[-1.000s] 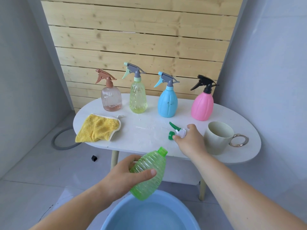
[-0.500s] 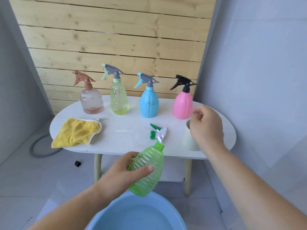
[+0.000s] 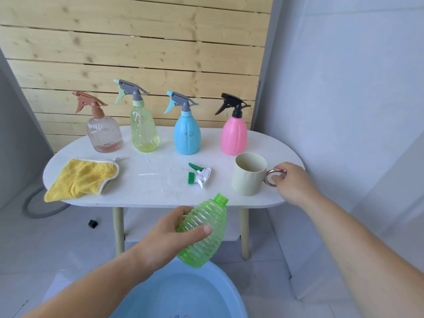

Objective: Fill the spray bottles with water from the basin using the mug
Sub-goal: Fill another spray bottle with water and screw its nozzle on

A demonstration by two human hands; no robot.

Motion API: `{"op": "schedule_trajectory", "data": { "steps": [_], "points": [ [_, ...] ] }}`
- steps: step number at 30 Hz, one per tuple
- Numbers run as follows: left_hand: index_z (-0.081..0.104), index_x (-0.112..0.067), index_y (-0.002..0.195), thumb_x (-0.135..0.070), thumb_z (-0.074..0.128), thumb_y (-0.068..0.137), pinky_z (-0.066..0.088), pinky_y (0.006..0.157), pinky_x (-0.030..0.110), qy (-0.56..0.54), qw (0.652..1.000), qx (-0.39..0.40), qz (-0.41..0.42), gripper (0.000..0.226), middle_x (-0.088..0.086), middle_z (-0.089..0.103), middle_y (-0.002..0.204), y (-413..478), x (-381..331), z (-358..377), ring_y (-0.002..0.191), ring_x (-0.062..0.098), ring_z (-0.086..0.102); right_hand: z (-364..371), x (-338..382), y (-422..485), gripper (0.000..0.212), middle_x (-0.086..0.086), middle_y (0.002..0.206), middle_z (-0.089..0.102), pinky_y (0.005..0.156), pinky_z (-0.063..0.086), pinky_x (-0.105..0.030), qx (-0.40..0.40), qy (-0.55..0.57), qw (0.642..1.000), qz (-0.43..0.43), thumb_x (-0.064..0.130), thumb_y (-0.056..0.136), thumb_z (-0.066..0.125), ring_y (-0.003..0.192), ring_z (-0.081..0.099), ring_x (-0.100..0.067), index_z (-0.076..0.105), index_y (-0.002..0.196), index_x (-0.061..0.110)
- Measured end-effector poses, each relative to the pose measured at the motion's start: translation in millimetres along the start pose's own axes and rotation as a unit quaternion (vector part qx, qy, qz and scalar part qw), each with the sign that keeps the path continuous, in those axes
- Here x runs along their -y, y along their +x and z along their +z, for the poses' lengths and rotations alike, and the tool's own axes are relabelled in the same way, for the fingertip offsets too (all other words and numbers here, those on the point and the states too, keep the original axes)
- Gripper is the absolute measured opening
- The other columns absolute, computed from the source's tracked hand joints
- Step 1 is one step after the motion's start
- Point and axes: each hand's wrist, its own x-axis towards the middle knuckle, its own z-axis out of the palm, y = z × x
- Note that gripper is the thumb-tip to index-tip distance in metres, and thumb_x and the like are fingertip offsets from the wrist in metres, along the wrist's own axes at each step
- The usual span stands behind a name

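Observation:
My left hand [image 3: 169, 235] grips a green ribbed spray bottle [image 3: 205, 230] with no cap, tilted, above the blue basin [image 3: 183, 294] of water. Its green-and-white spray head [image 3: 199, 175] lies on the white table [image 3: 160, 177]. My right hand [image 3: 292, 182] pinches the round metal handle of the pale cream mug [image 3: 249, 174], which stands on the table's right end. At the back stand a clear pinkish bottle [image 3: 104, 131], a yellow-green bottle [image 3: 144, 127], a blue bottle [image 3: 187, 134] and a pink bottle [image 3: 234, 135], all capped.
A yellow cloth [image 3: 82, 177] lies on the table's left end. A wooden slat wall rises behind the table and a grey wall stands at the right. A grey hose [image 3: 34, 207] and a small black object [image 3: 93, 224] lie on the tiled floor.
My right hand left the spray head on the table, moved right to the mug and took hold of its handle. The left hand keeps holding the green bottle over the basin.

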Motion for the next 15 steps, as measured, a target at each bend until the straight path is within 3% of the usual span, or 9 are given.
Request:
{"op": "schedule_trajectory", "data": {
  "steps": [1,3,5,8,11,15],
  "points": [
    [0.066,-0.024,0.124,-0.055,0.085,0.060,0.059,0.088,0.032,0.000,1.000,0.002,0.000,0.074,-0.001,0.078,0.111,-1,1,1,0.103,0.017,0.076,-1,-2,0,0.013,-0.003,0.095,0.063,0.062,0.038,-0.029,0.005,0.006,1.000,-0.002,0.016,0.099,0.053,0.087,0.056,-0.026,0.065,0.104,0.017],
    [0.066,-0.024,0.125,-0.055,0.086,0.059,0.060,0.087,0.032,-0.002,1.000,0.002,0.002,0.075,0.000,0.078,0.111,-4,2,1,0.102,0.018,0.076,-6,-2,-5,0.017,-0.004,0.081,0.061,0.061,0.038,-0.029,0.026,0.014,1.000,-0.009,0.020,0.100,0.053,0.079,0.057,-0.029,0.061,0.085,0.019],
    [0.065,-0.024,0.126,-0.054,0.086,0.059,0.061,0.085,0.031,-0.004,1.000,0.003,0.004,0.077,0.001,0.078,0.112,-8,3,0,0.103,0.019,0.076,-10,2,-13,0.018,-0.011,0.088,0.066,0.071,0.046,-0.032,0.052,0.044,0.998,-0.011,0.024,0.099,0.055,0.087,0.067,-0.031,0.063,0.086,0.015],
    [0.064,-0.024,0.129,-0.048,0.087,0.065,0.060,0.086,0.032,-0.002,1.000,0.004,0.010,0.072,0.002,0.077,0.114,-16,3,-5,0.105,0.020,0.076,-11,16,-35,0.019,-0.014,0.098,0.070,0.091,0.057,-0.040,0.106,0.176,0.979,0.003,0.022,0.100,0.057,0.094,0.072,-0.027,0.064,0.090,0.007],
    [0.063,-0.025,0.130,-0.045,0.086,0.066,0.061,0.086,0.029,0.010,1.000,0.008,0.017,0.070,0.001,0.076,0.114,-27,8,-15,0.105,0.019,0.075,-11,31,-68,0.017,-0.020,0.099,0.065,0.086,0.061,-0.035,0.195,0.310,0.930,0.025,0.013,0.100,0.057,0.093,0.068,-0.027,0.063,0.090,0.002],
    [0.062,-0.027,0.131,-0.047,0.087,0.060,0.060,0.087,0.029,0.037,0.999,0.013,0.012,0.077,0.000,0.074,0.116,-50,22,-36,0.108,0.018,0.073,-3,40,-103,0.014,-0.016,0.090,0.060,0.091,0.059,-0.043,0.274,0.381,0.881,0.053,0.012,0.098,0.059,0.091,0.066,-0.028,0.064,0.090,0.000]
  ]
}}
